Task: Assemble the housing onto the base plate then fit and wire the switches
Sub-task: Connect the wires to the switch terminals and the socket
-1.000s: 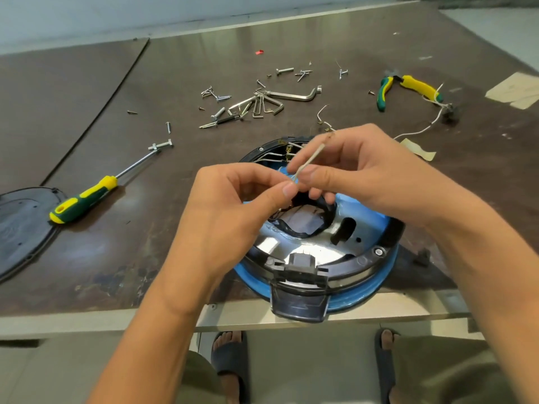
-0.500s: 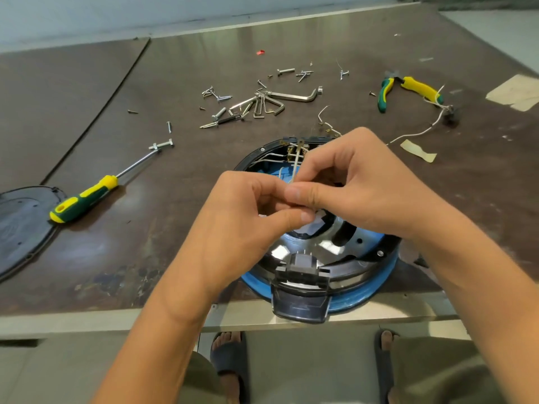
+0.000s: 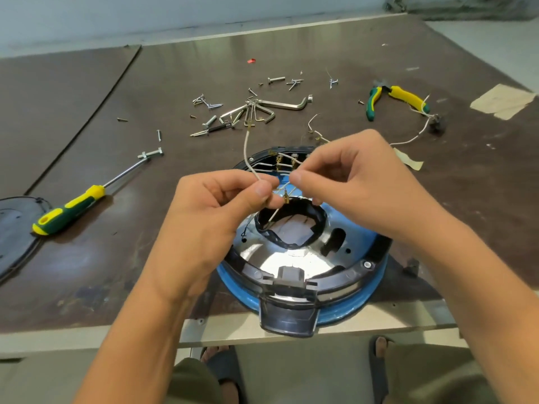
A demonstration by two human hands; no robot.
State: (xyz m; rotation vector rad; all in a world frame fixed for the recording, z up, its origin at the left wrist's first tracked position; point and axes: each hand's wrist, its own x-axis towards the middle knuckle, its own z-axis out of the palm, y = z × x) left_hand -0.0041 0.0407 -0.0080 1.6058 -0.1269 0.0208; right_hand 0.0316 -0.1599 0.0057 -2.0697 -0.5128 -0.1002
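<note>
Now, both hands over housing (image 3: pixel 344 276), which sits on table (image 3: pixel 87 272) at near edge, black tab overhanging. Left hand (image 3: pixel 210 211) pinches white wire (image 3: pixel 246 150) between thumb and forefinger; free end arcs up toward hex keys (image 3: pixel 262 110). Brass terminal (image 3: pixel 286 196) dangles just beside left thumb. Right hand (image 3: pixel 358 182), fingers curled, nips thin wires (image 3: pixel 287 161) coming off housing's far rim. Screwdriver (image 3: pixel 70 212) lies left, pliers (image 3: pixel 393 97) far right.

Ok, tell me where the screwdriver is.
Head view: the screwdriver lies at the left of the table, handle by the black cover, tip by a bolt.
</note>
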